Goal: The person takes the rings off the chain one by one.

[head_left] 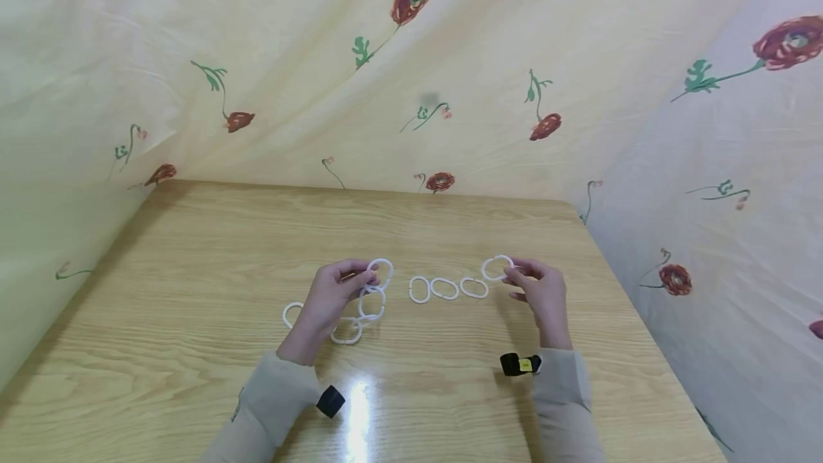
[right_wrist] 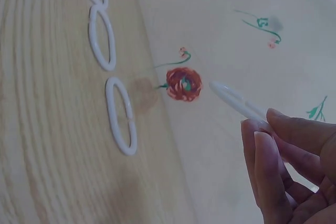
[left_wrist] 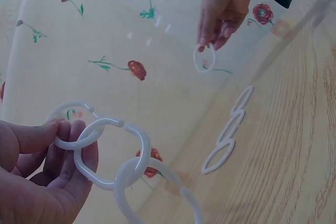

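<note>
In the centre of the head view, our left hand (head_left: 334,290) pinches the end ring (head_left: 390,270) of a linked white chain, the next link (head_left: 383,299) hanging just below it. Our right hand (head_left: 543,288), right of centre, grips a single ring (head_left: 484,268) between thumb and fingers. Between the hands, a row of three loose rings (head_left: 429,290) lies on the surface (head_left: 418,384).

The clearest risk, we judge, is the small gap in each ring: if we pull sideways at the wrong angle, a link could slip out through its neighbour's gap and the chain would part. Our right hand holds its ring only near one edge, so a bump could twist it or make us drop it. The lower link (head_left: 347,343) and another ring (head_left: 284,316), partly hidden by our left forearm at left of centre, could snag on the sleeve. Reaching low across the middle could also scatter the loose row.
</note>
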A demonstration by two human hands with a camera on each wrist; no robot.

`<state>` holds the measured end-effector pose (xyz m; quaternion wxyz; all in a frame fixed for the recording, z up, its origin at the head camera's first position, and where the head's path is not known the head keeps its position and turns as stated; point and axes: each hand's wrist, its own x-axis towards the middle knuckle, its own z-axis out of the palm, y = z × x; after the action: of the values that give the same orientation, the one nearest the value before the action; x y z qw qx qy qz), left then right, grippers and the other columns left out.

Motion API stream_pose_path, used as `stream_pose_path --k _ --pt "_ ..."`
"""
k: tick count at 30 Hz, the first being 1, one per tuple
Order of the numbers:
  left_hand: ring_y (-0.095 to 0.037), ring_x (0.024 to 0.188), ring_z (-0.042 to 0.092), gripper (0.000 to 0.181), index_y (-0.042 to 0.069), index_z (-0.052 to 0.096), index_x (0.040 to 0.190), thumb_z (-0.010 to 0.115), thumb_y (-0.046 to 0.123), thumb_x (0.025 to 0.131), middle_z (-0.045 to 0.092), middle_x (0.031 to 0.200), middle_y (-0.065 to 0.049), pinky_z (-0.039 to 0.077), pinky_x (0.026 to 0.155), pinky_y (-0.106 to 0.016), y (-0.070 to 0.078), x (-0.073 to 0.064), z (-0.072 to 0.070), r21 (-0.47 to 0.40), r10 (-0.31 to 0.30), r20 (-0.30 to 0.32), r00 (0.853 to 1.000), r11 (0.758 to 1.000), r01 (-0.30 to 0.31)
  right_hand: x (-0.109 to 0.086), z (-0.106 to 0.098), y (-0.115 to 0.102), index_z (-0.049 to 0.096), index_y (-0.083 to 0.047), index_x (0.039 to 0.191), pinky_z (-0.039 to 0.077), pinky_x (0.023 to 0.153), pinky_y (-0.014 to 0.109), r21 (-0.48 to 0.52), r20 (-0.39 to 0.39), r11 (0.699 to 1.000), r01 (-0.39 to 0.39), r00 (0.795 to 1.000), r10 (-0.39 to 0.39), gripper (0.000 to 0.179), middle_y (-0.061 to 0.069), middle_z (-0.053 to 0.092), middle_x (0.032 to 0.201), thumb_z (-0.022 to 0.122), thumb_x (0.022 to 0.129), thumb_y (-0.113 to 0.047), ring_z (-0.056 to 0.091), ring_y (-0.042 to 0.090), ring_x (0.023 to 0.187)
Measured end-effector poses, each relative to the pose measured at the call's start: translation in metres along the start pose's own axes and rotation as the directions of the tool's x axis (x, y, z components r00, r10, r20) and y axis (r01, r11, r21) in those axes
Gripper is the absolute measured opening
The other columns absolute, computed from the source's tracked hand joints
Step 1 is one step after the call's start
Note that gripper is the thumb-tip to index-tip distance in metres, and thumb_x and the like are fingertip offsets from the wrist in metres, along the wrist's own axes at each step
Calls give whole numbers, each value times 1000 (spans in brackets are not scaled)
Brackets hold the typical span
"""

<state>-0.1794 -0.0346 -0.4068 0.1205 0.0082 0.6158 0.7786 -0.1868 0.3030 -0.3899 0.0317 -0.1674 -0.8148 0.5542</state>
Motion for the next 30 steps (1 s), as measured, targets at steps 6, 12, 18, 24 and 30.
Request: stream_pose_path --k 6,12,18,24,30 --pt "-5 82 67 32 -19 53 121 57 -2 94 66 90 -1 57 77 -15 -1 0 0 10 -10 -7 1000 1000 10 4 -4 10 57 2 129 58 62 16 -14 -10 1000 -18 1000 17 41 -18 64 79 65 93 -14 65 -6 70" --pt "-5 82 67 30 -18 54 120 57 -2 94 68 94 -7 57 77 -15 -1 0 -1 15 -2 -4 1000 1000 2 5 -8 16 57 2 130 59 63 17 -20 -23 999 -38 999 38 40 -21 62 75 65 93 -13 66 -5 70" --pt "-5 83 67 29 -17 55 120 57 -2 95 66 103 -18 58 78 -16 -1 -1 -1 23 7 1 1000 1000 -7 7 -12 19 55 4 131 60 63 19 -19 -18 997 -78 997 77 42 -19 64 73 65 92 -10 66 -3 68" --pt "-5 83 67 29 -16 55 120 57 -2 95 67 95 -7 58 78 -16 -2 -1 -2 26 11 7 1000 1000 -11 11 -14 27 56 7 128 60 61 21 -123 4 987 -106 994 107 41 -10 68 77 66 91 -8 65 -1 65" --pt "-5 82 67 28 -16 56 119 56 -2 95 68 99 -15 58 78 -17 -1 -1 -2 30 15 12 1000 999 -16 15 -13 38 56 12 125 59 58 21 -124 23 985 -117 992 121 39 -6 70 74 65 90 -2 66 2 61"
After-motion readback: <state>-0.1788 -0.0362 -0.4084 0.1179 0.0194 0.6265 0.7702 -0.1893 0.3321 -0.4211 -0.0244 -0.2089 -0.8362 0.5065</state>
